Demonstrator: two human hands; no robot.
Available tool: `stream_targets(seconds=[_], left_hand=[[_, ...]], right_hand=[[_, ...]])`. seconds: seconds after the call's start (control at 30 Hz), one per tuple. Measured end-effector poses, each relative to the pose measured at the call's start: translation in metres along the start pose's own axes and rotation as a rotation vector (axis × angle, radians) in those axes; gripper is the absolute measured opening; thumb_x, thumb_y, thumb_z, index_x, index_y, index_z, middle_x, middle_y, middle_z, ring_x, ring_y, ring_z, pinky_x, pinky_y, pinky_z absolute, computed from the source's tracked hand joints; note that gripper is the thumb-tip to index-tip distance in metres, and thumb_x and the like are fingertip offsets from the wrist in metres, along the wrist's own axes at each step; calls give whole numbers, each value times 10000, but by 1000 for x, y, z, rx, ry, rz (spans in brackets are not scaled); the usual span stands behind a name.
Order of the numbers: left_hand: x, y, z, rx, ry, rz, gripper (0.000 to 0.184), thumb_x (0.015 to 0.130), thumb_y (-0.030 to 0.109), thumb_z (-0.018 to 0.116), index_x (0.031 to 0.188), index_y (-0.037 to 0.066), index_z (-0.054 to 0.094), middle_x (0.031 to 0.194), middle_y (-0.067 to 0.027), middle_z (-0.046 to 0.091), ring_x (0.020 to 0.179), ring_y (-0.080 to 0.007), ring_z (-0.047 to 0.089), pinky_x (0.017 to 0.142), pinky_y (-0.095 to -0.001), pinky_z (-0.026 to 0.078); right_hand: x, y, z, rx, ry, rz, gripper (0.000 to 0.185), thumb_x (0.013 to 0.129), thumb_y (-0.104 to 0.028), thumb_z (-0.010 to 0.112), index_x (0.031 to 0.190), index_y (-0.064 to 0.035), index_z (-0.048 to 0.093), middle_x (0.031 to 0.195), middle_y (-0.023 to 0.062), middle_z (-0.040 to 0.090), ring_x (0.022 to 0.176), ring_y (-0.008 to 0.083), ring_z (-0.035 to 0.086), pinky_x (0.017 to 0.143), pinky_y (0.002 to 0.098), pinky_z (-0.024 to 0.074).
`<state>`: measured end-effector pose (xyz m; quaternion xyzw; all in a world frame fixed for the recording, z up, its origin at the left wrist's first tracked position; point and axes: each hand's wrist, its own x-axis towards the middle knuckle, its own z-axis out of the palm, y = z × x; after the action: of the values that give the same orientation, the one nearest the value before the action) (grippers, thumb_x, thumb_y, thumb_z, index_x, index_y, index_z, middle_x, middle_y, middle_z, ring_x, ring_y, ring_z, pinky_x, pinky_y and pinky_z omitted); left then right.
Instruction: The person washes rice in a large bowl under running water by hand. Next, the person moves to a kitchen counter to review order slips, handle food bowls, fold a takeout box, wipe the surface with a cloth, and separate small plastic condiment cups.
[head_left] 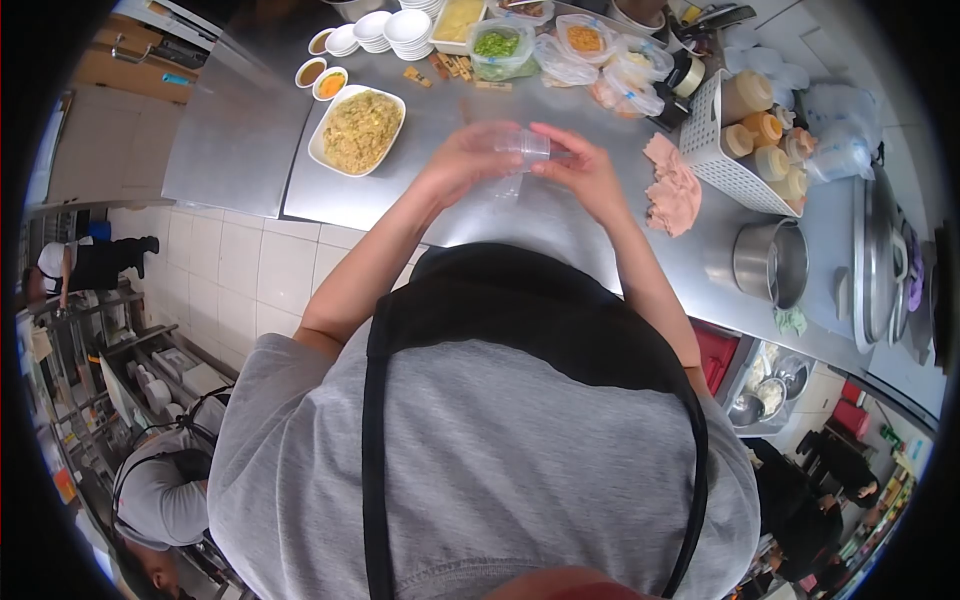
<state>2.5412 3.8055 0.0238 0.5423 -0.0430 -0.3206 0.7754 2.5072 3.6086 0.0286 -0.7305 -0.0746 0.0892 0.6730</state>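
Between my hands, over the steel counter (420, 205), are clear plastic cups (535, 146) that look nested in a short stack. My left hand (462, 165) is curled around their left side, its fingertips smeared by motion. From the right, my right hand (580, 172) pinches the rim end with thumb and fingers. How many cups there are I cannot tell. To the left of my left hand stands a white square bowl (315, 150) heaped with fried rice (362, 132). A crumpled pink cloth (671, 185) lies right of my right hand.
Small sauce dishes (330, 84) and stacked white dishes (408, 30) stand at the back left. Bags of chopped greens (497, 45) and orange bits (584, 38) line the back. A white basket of squeeze bottles (705, 150) and a steel pot (768, 262) stand right. Other people are behind.
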Motion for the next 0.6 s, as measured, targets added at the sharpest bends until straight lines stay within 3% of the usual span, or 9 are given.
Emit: stream_targets(seconds=[0.17, 0.2, 0.27, 0.4, 0.6], left_hand=[[-5, 4, 11, 409, 22, 162, 462, 722, 67, 680, 1144, 61, 493, 1012, -59, 579, 900, -128, 561, 769, -273, 465], [-5, 2, 12, 408, 21, 162, 462, 722, 67, 680, 1144, 61, 493, 1012, -59, 579, 900, -128, 561, 769, -273, 465], [-4, -3, 15, 696, 145, 331, 475, 692, 74, 701, 1129, 51, 518, 997, -55, 574, 886, -123, 549, 768, -276, 478], [-5, -5, 20, 848, 182, 435, 472, 663, 65, 709, 1104, 41, 541, 981, -55, 560, 860, -128, 544, 761, -279, 494], [-6, -12, 27, 930, 251, 480, 477, 627, 38, 697, 1083, 31, 554, 959, -60, 544, 828, -138, 545, 750, -280, 503]], right_hand=[[0, 6, -3, -108, -13, -122, 457, 757, -14, 628, 1195, -80, 514, 1036, 38, 533, 887, 98, 515, 791, 239, 462], [-1, 5, -2, -109, -12, -121, 457, 757, -14, 628, 1195, -80, 514, 1036, 38, 533, 887, 98, 515, 791, 239, 462], [-4, 3, 3, 35, 33, -9, 435, 762, -34, 623, 1185, -71, 525, 933, 10, 557, 819, 78, 515, 765, 223, 453], [-5, 9, 6, -132, 75, -21, 419, 759, -56, 618, 1170, -50, 534, 854, -8, 566, 774, 65, 513, 740, 217, 449], [-4, 12, 16, -331, 156, -6, 465, 701, -45, 612, 1160, -35, 537, 866, 49, 597, 755, 77, 542, 725, 243, 471]])
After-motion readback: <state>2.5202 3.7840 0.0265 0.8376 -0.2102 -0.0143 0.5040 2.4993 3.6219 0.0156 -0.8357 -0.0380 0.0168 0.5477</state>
